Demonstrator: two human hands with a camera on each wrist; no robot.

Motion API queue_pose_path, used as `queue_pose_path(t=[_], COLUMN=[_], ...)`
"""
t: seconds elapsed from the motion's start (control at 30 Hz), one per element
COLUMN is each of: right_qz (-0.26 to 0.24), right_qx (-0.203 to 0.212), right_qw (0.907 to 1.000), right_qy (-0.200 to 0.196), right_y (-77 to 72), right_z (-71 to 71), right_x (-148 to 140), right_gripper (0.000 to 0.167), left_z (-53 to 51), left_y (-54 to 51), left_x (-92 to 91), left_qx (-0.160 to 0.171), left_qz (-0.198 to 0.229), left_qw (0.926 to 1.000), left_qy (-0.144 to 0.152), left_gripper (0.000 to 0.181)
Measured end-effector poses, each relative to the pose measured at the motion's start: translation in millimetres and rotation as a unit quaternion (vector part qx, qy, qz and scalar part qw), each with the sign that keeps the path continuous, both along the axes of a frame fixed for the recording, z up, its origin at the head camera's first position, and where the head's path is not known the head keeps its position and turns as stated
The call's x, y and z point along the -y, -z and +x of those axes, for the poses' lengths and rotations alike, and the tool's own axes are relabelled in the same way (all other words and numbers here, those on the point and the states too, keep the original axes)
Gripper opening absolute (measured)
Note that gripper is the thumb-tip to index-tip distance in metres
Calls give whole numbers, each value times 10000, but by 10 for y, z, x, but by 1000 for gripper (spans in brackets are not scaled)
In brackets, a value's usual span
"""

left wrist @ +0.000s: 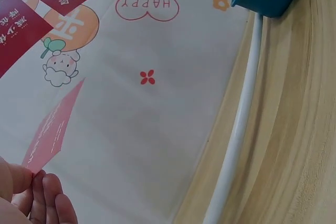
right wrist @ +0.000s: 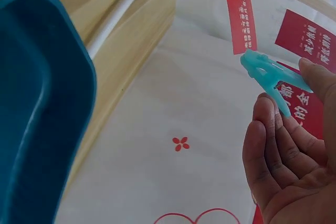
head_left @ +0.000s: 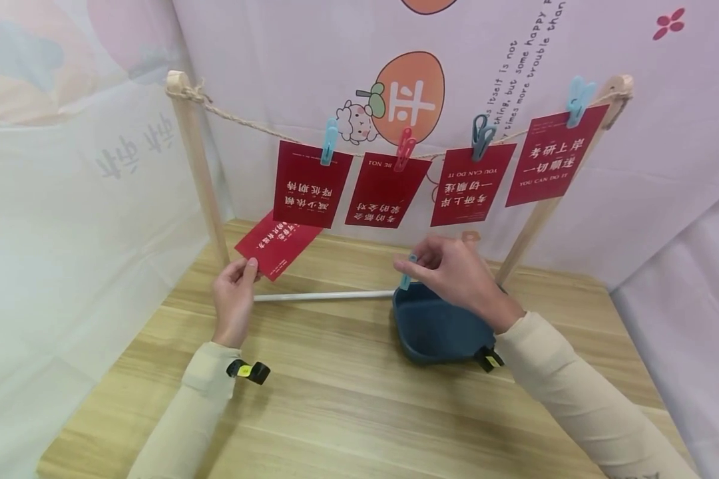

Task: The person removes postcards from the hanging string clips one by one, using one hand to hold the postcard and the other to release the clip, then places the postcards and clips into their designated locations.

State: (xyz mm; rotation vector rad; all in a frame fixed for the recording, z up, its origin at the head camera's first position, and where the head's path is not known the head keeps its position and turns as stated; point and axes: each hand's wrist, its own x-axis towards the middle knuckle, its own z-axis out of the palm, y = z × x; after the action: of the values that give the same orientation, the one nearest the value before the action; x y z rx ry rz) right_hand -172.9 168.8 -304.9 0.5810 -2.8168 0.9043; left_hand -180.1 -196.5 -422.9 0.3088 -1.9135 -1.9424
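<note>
My left hand (head_left: 235,293) pinches a red card (head_left: 283,247) by its lower corner, at the left side of the rack. In the left wrist view the same card (left wrist: 52,129) tilts up from thumb and fingers. Above the dark blue bin (head_left: 443,356), my right hand (head_left: 455,276) pinches a light blue clothespin (right wrist: 273,77) between thumb and fingers. Several red cards, including the leftmost card (head_left: 311,186), hang on a twine line (head_left: 245,125), held by a light blue clothespin (head_left: 329,143), a red one (head_left: 405,150), a dark teal one (head_left: 482,138) and another light blue one (head_left: 579,101).
Wooden posts, left (head_left: 199,166) and right (head_left: 533,226), carry the twine. A white rod (head_left: 323,296) crosses low between them, with the bin near its right end. Printed white cloth (head_left: 275,60) stands behind and beside the wooden tabletop (head_left: 335,412).
</note>
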Motion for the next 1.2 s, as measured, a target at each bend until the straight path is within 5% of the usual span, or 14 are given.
queue_pose_path(t=[0.27,0.63,1.2], right_qz=[35,283,252], right_qx=[-31,169,502], right_qw=[10000,9994,9984], right_qy=[-2,93,76], right_y=[113,203,416], right_z=[0,1,16], right_x=[-52,-110,-211], right_gripper=[36,40,32], left_z=[-109,-252,-561], left_y=[24,56,101], left_x=[-5,0,28], left_qx=[374,462,1227], left_qz=[-259,-415,-1248], left_qw=[9989,9977,9839], left_qy=[110,289,356], left_gripper=[42,42,46])
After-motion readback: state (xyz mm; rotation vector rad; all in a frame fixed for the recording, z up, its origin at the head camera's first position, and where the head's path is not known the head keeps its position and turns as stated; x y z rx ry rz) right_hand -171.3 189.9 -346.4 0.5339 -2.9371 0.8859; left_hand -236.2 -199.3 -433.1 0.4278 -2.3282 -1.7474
